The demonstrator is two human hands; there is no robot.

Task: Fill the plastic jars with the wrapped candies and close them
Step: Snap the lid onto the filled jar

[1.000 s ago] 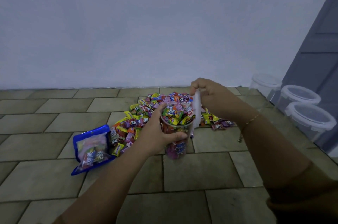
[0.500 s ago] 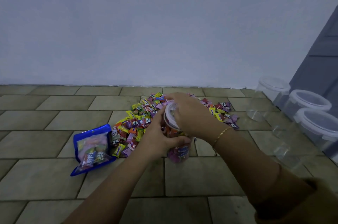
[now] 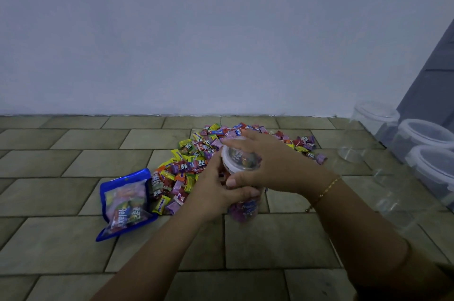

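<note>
A clear plastic jar [image 3: 243, 209] full of wrapped candies stands on the tiled floor in the middle of the view. My left hand [image 3: 218, 192] grips its side. A white-rimmed clear lid [image 3: 235, 160] sits on the jar's mouth, and my right hand [image 3: 267, 165] lies over it, with fingers and thumb curled around its rim. Behind the jar spreads a heap of colourful wrapped candies [image 3: 196, 160].
A blue candy bag [image 3: 125, 202], opened, lies to the left of the heap. Three clear lidded jars [image 3: 427, 138] stand at the right by a grey door [image 3: 437, 62]. A white wall runs along the back of the tiled floor [image 3: 61, 168].
My right hand brought the lid from upright beside the jar down flat onto its mouth. My left hand kept its hold on the jar.
</note>
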